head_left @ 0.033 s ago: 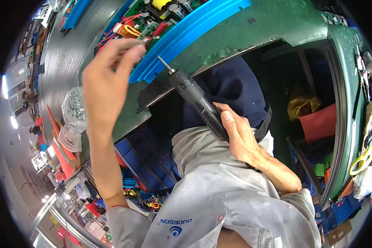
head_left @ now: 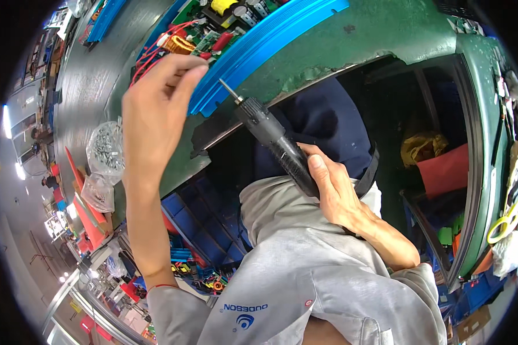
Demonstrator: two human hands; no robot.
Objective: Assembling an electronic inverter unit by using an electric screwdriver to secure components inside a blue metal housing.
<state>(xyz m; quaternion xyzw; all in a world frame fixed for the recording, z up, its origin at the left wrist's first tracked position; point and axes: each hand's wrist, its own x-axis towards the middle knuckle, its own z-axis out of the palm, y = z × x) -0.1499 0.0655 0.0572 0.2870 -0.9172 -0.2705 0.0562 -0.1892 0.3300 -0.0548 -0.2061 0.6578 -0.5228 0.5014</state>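
My right hand point(head_left: 338, 190) is wrapped round the rear of a black electric screwdriver point(head_left: 269, 129). Its thin bit points up and left, with the tip by the near wall of a blue metal housing point(head_left: 253, 50). Inside that housing sits a green circuit board with a yellow-topped transformer point(head_left: 223, 7), a copper-coloured coil point(head_left: 179, 45) and red wires point(head_left: 149, 53). Over the housing's left end is my left hand point(head_left: 155, 109), thumb and fingers drawn together in a pinch. Whatever those fingertips hold, if anything, is too small or hidden to make out.
Left of my left wrist, a clear plastic bag of small metal parts point(head_left: 105, 150) lies on the green bench point(head_left: 351, 52), beside another clear bag point(head_left: 98, 192). Another blue housing point(head_left: 105, 22) stands farther off. Yellow-handled scissors point(head_left: 503, 224) are at the far right. Blue bins point(head_left: 198, 221) sit below the bench edge.
My left hand has shifted slightly to the right, and its thumb and fingers remain pinched. My right hand and the screwdriver have stayed in place.
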